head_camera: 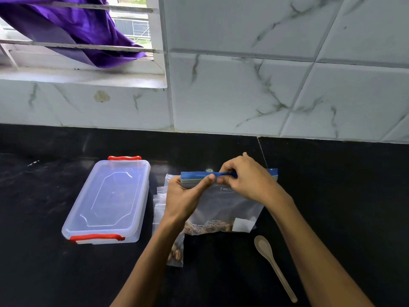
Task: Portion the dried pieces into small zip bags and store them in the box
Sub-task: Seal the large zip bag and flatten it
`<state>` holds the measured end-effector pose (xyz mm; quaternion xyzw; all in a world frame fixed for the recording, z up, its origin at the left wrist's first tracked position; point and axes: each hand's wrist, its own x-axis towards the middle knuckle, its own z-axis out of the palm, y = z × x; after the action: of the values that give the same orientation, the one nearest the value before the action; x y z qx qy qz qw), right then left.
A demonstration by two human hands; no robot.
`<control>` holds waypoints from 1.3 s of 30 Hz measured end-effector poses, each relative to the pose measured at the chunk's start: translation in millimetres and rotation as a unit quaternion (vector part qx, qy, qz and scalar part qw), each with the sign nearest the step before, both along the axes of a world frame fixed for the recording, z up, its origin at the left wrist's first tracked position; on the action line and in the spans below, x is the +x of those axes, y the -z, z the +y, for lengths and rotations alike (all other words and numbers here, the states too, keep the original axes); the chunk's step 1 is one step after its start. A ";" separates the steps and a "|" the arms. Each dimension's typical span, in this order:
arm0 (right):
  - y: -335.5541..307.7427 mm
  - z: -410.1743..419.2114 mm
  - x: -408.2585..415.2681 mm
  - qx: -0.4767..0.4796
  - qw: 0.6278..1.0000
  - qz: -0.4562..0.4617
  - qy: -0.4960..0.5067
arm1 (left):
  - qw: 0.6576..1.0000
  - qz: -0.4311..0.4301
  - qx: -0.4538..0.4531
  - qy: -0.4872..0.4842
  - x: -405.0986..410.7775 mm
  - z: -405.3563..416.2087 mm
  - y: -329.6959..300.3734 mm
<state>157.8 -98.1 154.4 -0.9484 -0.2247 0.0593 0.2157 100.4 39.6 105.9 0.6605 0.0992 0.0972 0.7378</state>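
Bare black counter flanks both sides; left hand and right hand pinch the large zip bag along its blue seal.

Counts:
- hands: 2, left hand + right hand, both pinching blue zip strip of large zip bag
- large zip bag: 1, dried pieces at bottom, too many to count
- small zip bags: overlapping stack under left forearm, at least 2, exact count unclear
- clear plastic box: 1, lid on
- red latches: 2, near latch + far latch
- wooden spoon: 1
- purple cloth: 1
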 end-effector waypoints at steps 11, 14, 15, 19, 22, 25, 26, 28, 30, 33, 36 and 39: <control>8.2 -4.6 -3.6 -0.021 0.999 -0.013 0.041 | 0.992 0.019 0.104 0.062 2.9 13.6 -10.4; -2.9 -6.8 -6.0 -0.019 1.000 -0.008 0.017 | 0.985 0.015 0.165 0.050 8.6 19.0 -8.9; -7.4 -9.4 -5.9 -0.025 1.000 -0.006 0.011 | 0.986 0.011 0.159 0.040 10.1 19.4 -7.9; -13.1 -23.4 -2.1 -0.029 0.998 -0.008 0.057 | 0.995 0.021 0.093 0.011 10.5 16.0 -5.2; -7.3 -22.3 -0.4 -0.058 0.996 -0.005 0.069 | 0.993 0.020 0.114 0.008 10.7 15.6 -8.3; -6.4 -20.0 0.5 -0.069 0.996 0.008 0.060 | 0.952 0.015 0.305 0.025 9.4 14.6 -23.1; -7.0 -19.4 0.4 -0.071 0.996 0.012 0.055 | 0.920 0.013 0.389 0.038 8.9 12.2 -29.3; -9.4 -19.3 -0.8 -0.074 0.996 0.010 0.038 | 0.853 0.006 0.518 0.067 12.0 3.8 -39.5; -13.1 -22.2 -1.9 -0.067 0.998 -0.001 0.016 | 0.810 0.009 0.581 0.082 18.5 -1.0 -44.9; -15.4 -32.1 -2.5 -0.058 0.998 -0.016 0.002 | 0.807 0.035 0.584 0.079 25.3 0.4 -46.3; -12.0 -36.6 -2.3 -0.028 0.998 -0.017 0.054 | 0.819 0.051 0.560 0.116 30.4 5.0 -46.3; -7.2 -34.1 -1.4 -0.063 0.996 -0.023 0.061 | 0.812 0.045 0.554 0.178 37.6 5.9 -47.4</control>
<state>156.5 -132.2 161.6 -0.9732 -0.1666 0.0385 0.1536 138.1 45.5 153.3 0.9673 -0.0571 -0.0271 0.2456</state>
